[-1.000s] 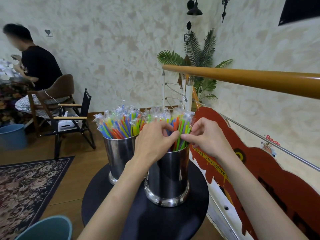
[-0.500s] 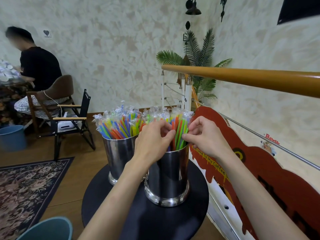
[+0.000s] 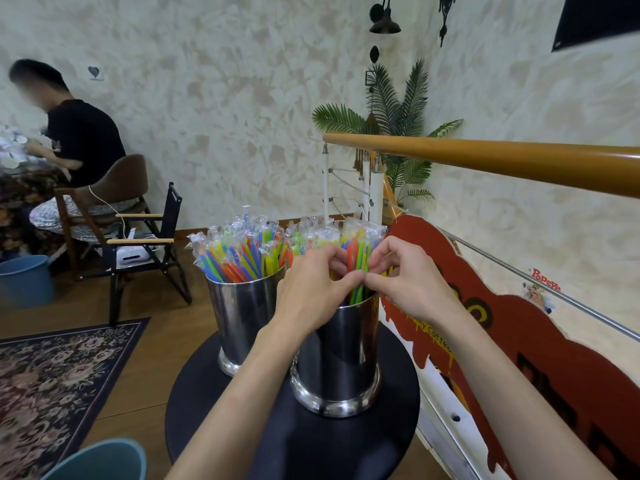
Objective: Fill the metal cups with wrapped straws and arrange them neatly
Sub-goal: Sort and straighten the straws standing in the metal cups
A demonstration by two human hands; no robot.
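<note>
Two shiny metal cups stand on a small round black table (image 3: 346,441). The far left cup (image 3: 242,317) is packed with colourful wrapped straws (image 3: 242,252). The nearer right cup (image 3: 341,355) also holds wrapped straws (image 3: 358,247). My left hand (image 3: 311,289) and my right hand (image 3: 408,282) meet above the right cup's rim. Both have curled fingers round the straws, thumbs nearly touching, together enclosing a bunch of green and orange ones. The lower parts of these straws are hidden inside the cup.
A wooden handrail (image 3: 502,161) runs above on the right, over a red painted board (image 3: 519,341). A teal bucket (image 3: 100,460) sits at the lower left beside a patterned rug (image 3: 52,375). A folding chair (image 3: 145,244) and a seated person (image 3: 76,143) are behind.
Both hands have closed in towards each other around the straws in the right cup, and their thumbs now nearly touch. The cups have not moved.
</note>
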